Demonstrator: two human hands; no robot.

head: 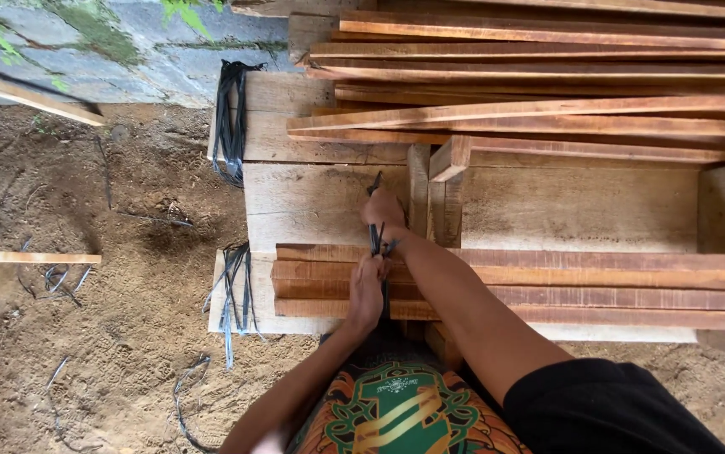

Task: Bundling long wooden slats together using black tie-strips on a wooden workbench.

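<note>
1. Seen from above, much is cut off: the wood runs off the right edge, both arms leave the bottom edge, and the fingers are too small to make out singly

2. The dark strap (377, 240) is partly hidden by the hands; only short black lengths show above, between and below them, so where it ends cannot be told

3. The strap is thin, flat and black, running across a bundle of wooden slats (590, 286) near its left end, on a workbench of pale planks (312, 202)

4. The right hand (382, 208), farther from the body, is closed around the upper part of the strap

5. The left hand (367, 294), nearer the body, is closed on the lower part, resting against the slats

6. The slats are long, narrow, reddish-brown and rough-sawn, laid side by side; a larger stack of slats (547, 76) lies across the top

7. Loose black strap pieces (230, 118) hang over the bench's left edge, and more (232, 294) trail onto sandy brown soil (85, 336)
</note>
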